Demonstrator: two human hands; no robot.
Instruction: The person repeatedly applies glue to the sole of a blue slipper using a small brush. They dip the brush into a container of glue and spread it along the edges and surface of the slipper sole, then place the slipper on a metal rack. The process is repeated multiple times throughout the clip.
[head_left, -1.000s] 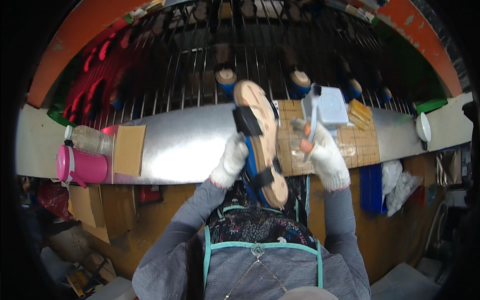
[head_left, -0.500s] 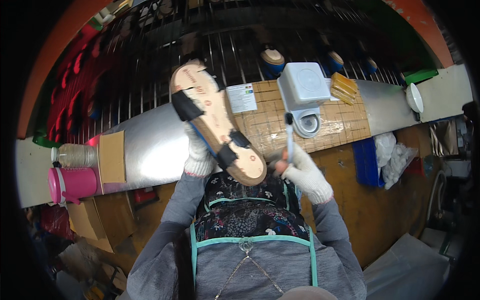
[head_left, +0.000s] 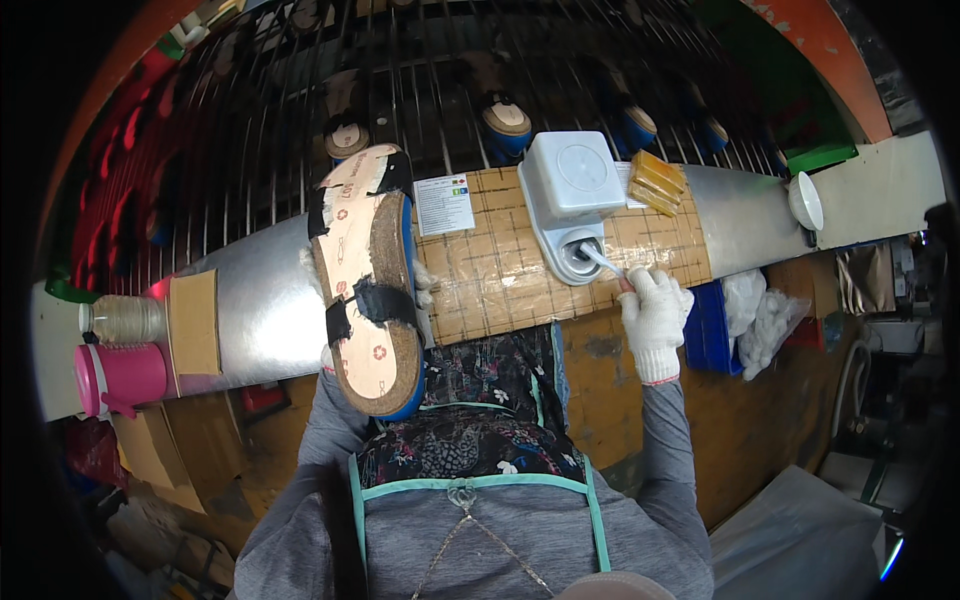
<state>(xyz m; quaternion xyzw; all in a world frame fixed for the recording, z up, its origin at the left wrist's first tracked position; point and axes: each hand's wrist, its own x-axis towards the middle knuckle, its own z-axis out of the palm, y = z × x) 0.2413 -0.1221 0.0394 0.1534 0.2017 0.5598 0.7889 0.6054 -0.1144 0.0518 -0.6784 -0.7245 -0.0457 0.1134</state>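
Holding: left hand (head_left: 330, 352) grips a sandal (head_left: 368, 290), sole side up; hand mostly hidden behind it, only white-gloved fingers (head_left: 425, 298) show at the sandal's right edge, closed around it.
Sandal: tan sole, blue rim, black tape strips across the toe and the middle; sits left of the white dispenser box (head_left: 570, 195), over the left edge of the mat.
Right hand: right hand (head_left: 655, 310), white glove, closed around a thin white brush (head_left: 603, 260); just right of and below the box.
Brush: tip is in the round cup at the front of the box; handle runs back to the glove.
Box: stands on a gridded tan mat (head_left: 500, 270) on the metal bench (head_left: 255, 305).
Left of box: small printed label card (head_left: 444, 204) lies on the mat, between sandal and box.
Right of box: yellow blocks (head_left: 657, 180) touching its right side; white funnel (head_left: 805, 202) farther right, well apart.
Behind box: wire rack (head_left: 420, 90) with more blue-rimmed shoes (head_left: 508, 122).
Far left of box: clear bottle (head_left: 125, 320), pink jug (head_left: 120, 375) just below it, cardboard piece (head_left: 195, 322) beside both.
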